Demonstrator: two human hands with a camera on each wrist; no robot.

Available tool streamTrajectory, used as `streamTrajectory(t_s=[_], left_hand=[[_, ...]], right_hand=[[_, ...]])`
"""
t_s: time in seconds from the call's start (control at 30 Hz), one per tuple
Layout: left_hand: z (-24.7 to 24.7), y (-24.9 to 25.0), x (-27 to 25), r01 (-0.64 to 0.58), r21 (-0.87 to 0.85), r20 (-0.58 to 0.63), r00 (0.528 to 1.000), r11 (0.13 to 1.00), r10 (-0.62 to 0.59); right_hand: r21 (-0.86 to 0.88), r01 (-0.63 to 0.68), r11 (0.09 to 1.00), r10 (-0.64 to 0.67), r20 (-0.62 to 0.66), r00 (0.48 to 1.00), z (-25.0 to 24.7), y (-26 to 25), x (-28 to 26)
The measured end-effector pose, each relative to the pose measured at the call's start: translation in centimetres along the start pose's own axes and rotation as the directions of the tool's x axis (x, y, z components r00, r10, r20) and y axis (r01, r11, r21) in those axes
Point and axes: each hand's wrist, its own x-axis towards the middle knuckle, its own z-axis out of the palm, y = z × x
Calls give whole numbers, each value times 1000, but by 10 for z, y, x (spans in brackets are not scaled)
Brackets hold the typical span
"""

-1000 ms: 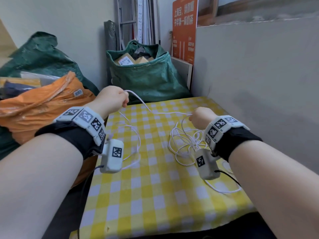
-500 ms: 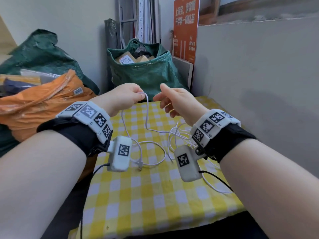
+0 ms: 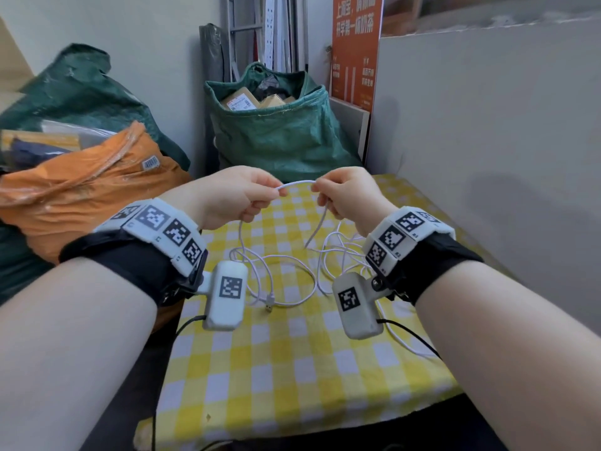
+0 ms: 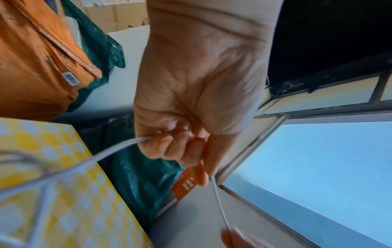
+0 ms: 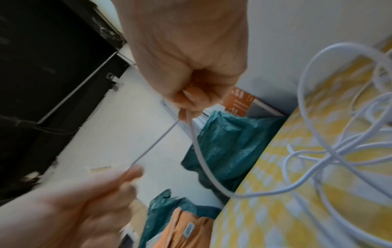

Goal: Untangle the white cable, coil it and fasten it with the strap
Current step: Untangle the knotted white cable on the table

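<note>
A thin white cable (image 3: pixel 297 183) runs in a short arc between my two hands above the far end of the yellow checked table (image 3: pixel 292 369). My left hand (image 3: pixel 240 196) pinches it at the left, fingers curled round it (image 4: pixel 169 144). My right hand (image 3: pixel 344 195) pinches the other side (image 5: pixel 191 100). From both hands the cable hangs down to loose tangled loops (image 3: pixel 286 275) on the cloth, thicker near the right wrist (image 5: pixel 331 151). A plug end (image 3: pixel 269 305) lies on the table. No strap shows in any view.
An orange sack (image 3: pixel 91 190) lies against the table's left edge, with dark green bags behind it. A green bag of parcels (image 3: pixel 273 131) stands past the far edge. A grey board (image 3: pixel 487 141) walls the right side, beside an orange sign (image 3: pixel 354 50).
My right hand has risen from the tangle and closed on the cable beside the left hand. The left hand has moved towards the middle. The loops have shifted on the cloth.
</note>
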Motion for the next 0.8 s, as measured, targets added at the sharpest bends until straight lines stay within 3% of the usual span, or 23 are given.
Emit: streamTrajectory(t_s=[0.07,0.13,0.2,0.33,0.37,0.43,0.5,0.53,0.6,0.67,0.73,0.8], left_hand=[[-14,-16,-3,68,105,-49,997,992,-63],[-28,-38,-6,156,182,-131,982,971,-133],[-37,-57,-9,199,90,-164,969,976,-182],[-30,-56,-7,94,-12,-167,981,996,-94],[-25,-49,-6,66,-43,-135,988,997,-72],[-15,-36,-2,23,-57,-73,997,998,-27],[-5,-25,0,-21,-36,-39,999,999,19],[0,-21,1,-42,-33,-21,999,999,41],[5,-16,2,-68,-13,4,998,998,68],[6,-16,1,-66,35,4,998,997,66],[2,-21,0,-44,127,-18,999,991,47],[-5,-27,-1,-8,240,-65,998,971,25]], right_hand=[[-91,-112,989,93,-194,977,-12,18,11],[-117,-228,967,185,-298,937,-27,40,21],[-139,-301,944,241,-334,911,-36,56,26],[-393,-362,845,197,-401,895,-28,50,20],[-469,-332,818,148,-387,910,-23,40,14],[-583,-109,805,-53,-254,966,-9,20,5],[-530,207,822,-254,-16,967,9,2,-5],[-432,301,850,-292,88,952,18,-6,-10],[-289,333,898,-284,197,938,28,-16,-13],[-313,317,895,-263,202,943,25,-16,-10],[-389,305,869,-258,167,951,16,-8,-4],[-438,261,860,-265,52,963,5,2,0]])
